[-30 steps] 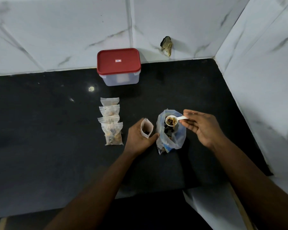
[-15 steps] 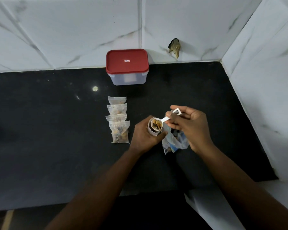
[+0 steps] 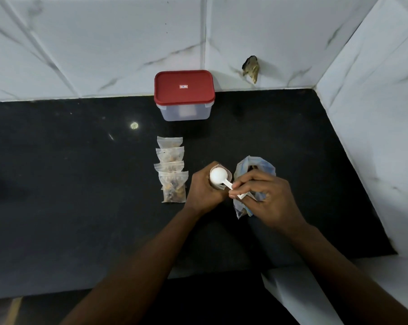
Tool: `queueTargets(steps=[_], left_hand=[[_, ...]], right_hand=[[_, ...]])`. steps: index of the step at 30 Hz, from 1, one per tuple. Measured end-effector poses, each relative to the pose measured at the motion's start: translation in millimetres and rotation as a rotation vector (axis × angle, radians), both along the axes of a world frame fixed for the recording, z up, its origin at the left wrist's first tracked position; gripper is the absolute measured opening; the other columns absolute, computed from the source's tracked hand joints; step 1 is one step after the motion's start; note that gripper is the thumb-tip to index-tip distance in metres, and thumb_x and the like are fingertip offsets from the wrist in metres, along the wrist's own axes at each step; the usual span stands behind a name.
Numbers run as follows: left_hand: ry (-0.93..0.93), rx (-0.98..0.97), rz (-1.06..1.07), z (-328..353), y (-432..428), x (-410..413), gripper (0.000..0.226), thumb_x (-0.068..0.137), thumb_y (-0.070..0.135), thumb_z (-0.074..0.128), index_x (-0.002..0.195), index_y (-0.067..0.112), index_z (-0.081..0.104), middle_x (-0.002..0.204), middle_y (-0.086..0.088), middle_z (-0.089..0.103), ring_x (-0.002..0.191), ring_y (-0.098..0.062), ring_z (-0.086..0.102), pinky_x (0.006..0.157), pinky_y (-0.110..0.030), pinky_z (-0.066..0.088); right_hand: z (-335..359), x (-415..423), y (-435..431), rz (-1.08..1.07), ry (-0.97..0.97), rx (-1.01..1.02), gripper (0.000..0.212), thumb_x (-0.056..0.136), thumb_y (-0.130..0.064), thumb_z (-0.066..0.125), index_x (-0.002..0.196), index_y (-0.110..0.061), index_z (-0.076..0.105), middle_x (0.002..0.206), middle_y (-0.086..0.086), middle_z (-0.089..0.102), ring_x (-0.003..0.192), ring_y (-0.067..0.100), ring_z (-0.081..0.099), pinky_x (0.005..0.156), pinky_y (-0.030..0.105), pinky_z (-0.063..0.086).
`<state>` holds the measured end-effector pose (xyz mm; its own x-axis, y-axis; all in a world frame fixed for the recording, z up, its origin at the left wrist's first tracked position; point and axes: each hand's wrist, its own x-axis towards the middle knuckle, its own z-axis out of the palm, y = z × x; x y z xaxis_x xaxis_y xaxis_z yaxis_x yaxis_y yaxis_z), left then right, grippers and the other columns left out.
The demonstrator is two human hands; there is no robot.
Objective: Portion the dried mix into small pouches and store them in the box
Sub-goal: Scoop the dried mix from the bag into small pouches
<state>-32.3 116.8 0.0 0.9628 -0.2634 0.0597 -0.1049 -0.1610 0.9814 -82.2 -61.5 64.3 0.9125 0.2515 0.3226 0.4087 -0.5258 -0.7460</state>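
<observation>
My left hand (image 3: pixel 204 188) grips a small open pouch (image 3: pixel 228 178) upright on the black counter. My right hand (image 3: pixel 266 195) pinches the handle of a white plastic scoop (image 3: pixel 218 177), which is turned over with its bowl face down on the pouch's mouth. Behind my right hand stands the clear bag of dried mix (image 3: pixel 257 167), open at the top and partly hidden. Several filled pouches (image 3: pixel 172 170) lie overlapping in a column to the left. The clear box with a red lid (image 3: pixel 184 95) stands shut by the back wall.
The black counter (image 3: pixel 69 184) ends at marble-tiled walls behind and on the right. A small dark broken patch (image 3: pixel 251 69) marks the back wall. The counter's front edge runs below my forearms, with a white ledge (image 3: pixel 297 294) at lower right.
The scoop went from over the mix bag to the pouch in my left hand and has tipped over, bowl down. My right hand followed to the left.
</observation>
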Motion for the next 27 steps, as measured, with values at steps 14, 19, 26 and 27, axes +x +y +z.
queueTargets(steps=[14, 19, 26, 27], left_hand=[[0.010, 0.094, 0.007, 2, 0, 0, 0.024, 0.080, 0.015, 0.086, 0.095, 0.016, 0.067, 0.086, 0.009, 0.067, 0.081, -0.005, 0.064, 0.072, -0.015, 0.050], [0.025, 0.121, 0.001, -2, -4, -2, 0.023, 0.079, 0.013, 0.086, 0.089, 0.019, 0.066, 0.086, 0.009, 0.068, 0.081, -0.011, 0.067, 0.073, -0.022, 0.056], [0.145, 0.074, 0.027, -13, -15, -5, 0.022, 0.084, 0.024, 0.085, 0.091, 0.015, 0.066, 0.089, 0.003, 0.069, 0.082, -0.013, 0.068, 0.077, -0.029, 0.059], [0.166, 0.063, 0.035, -12, -18, -5, 0.024, 0.084, 0.028, 0.085, 0.091, 0.016, 0.066, 0.089, 0.002, 0.069, 0.082, -0.013, 0.069, 0.077, -0.030, 0.060]], right_hand=[[15, 5, -2, -0.590, 0.786, 1.072, 0.016, 0.086, -0.006, 0.073, 0.101, -0.010, 0.075, 0.101, 0.008, 0.078, 0.095, 0.017, 0.075, 0.077, 0.025, 0.061], [8, 5, -25, -0.722, 0.861, 1.369, 0.023, 0.087, -0.007, 0.073, 0.111, -0.006, 0.072, 0.107, 0.010, 0.077, 0.099, 0.015, 0.075, 0.073, 0.021, 0.060], [-10, 5, -61, -0.827, 0.685, 0.936, 0.018, 0.089, -0.007, 0.072, 0.108, -0.010, 0.074, 0.104, 0.006, 0.078, 0.100, 0.016, 0.075, 0.082, 0.029, 0.060], [-14, 6, -62, -0.818, 0.669, 0.819, 0.018, 0.088, -0.008, 0.074, 0.105, -0.013, 0.074, 0.102, 0.004, 0.078, 0.098, 0.015, 0.075, 0.082, 0.029, 0.060]])
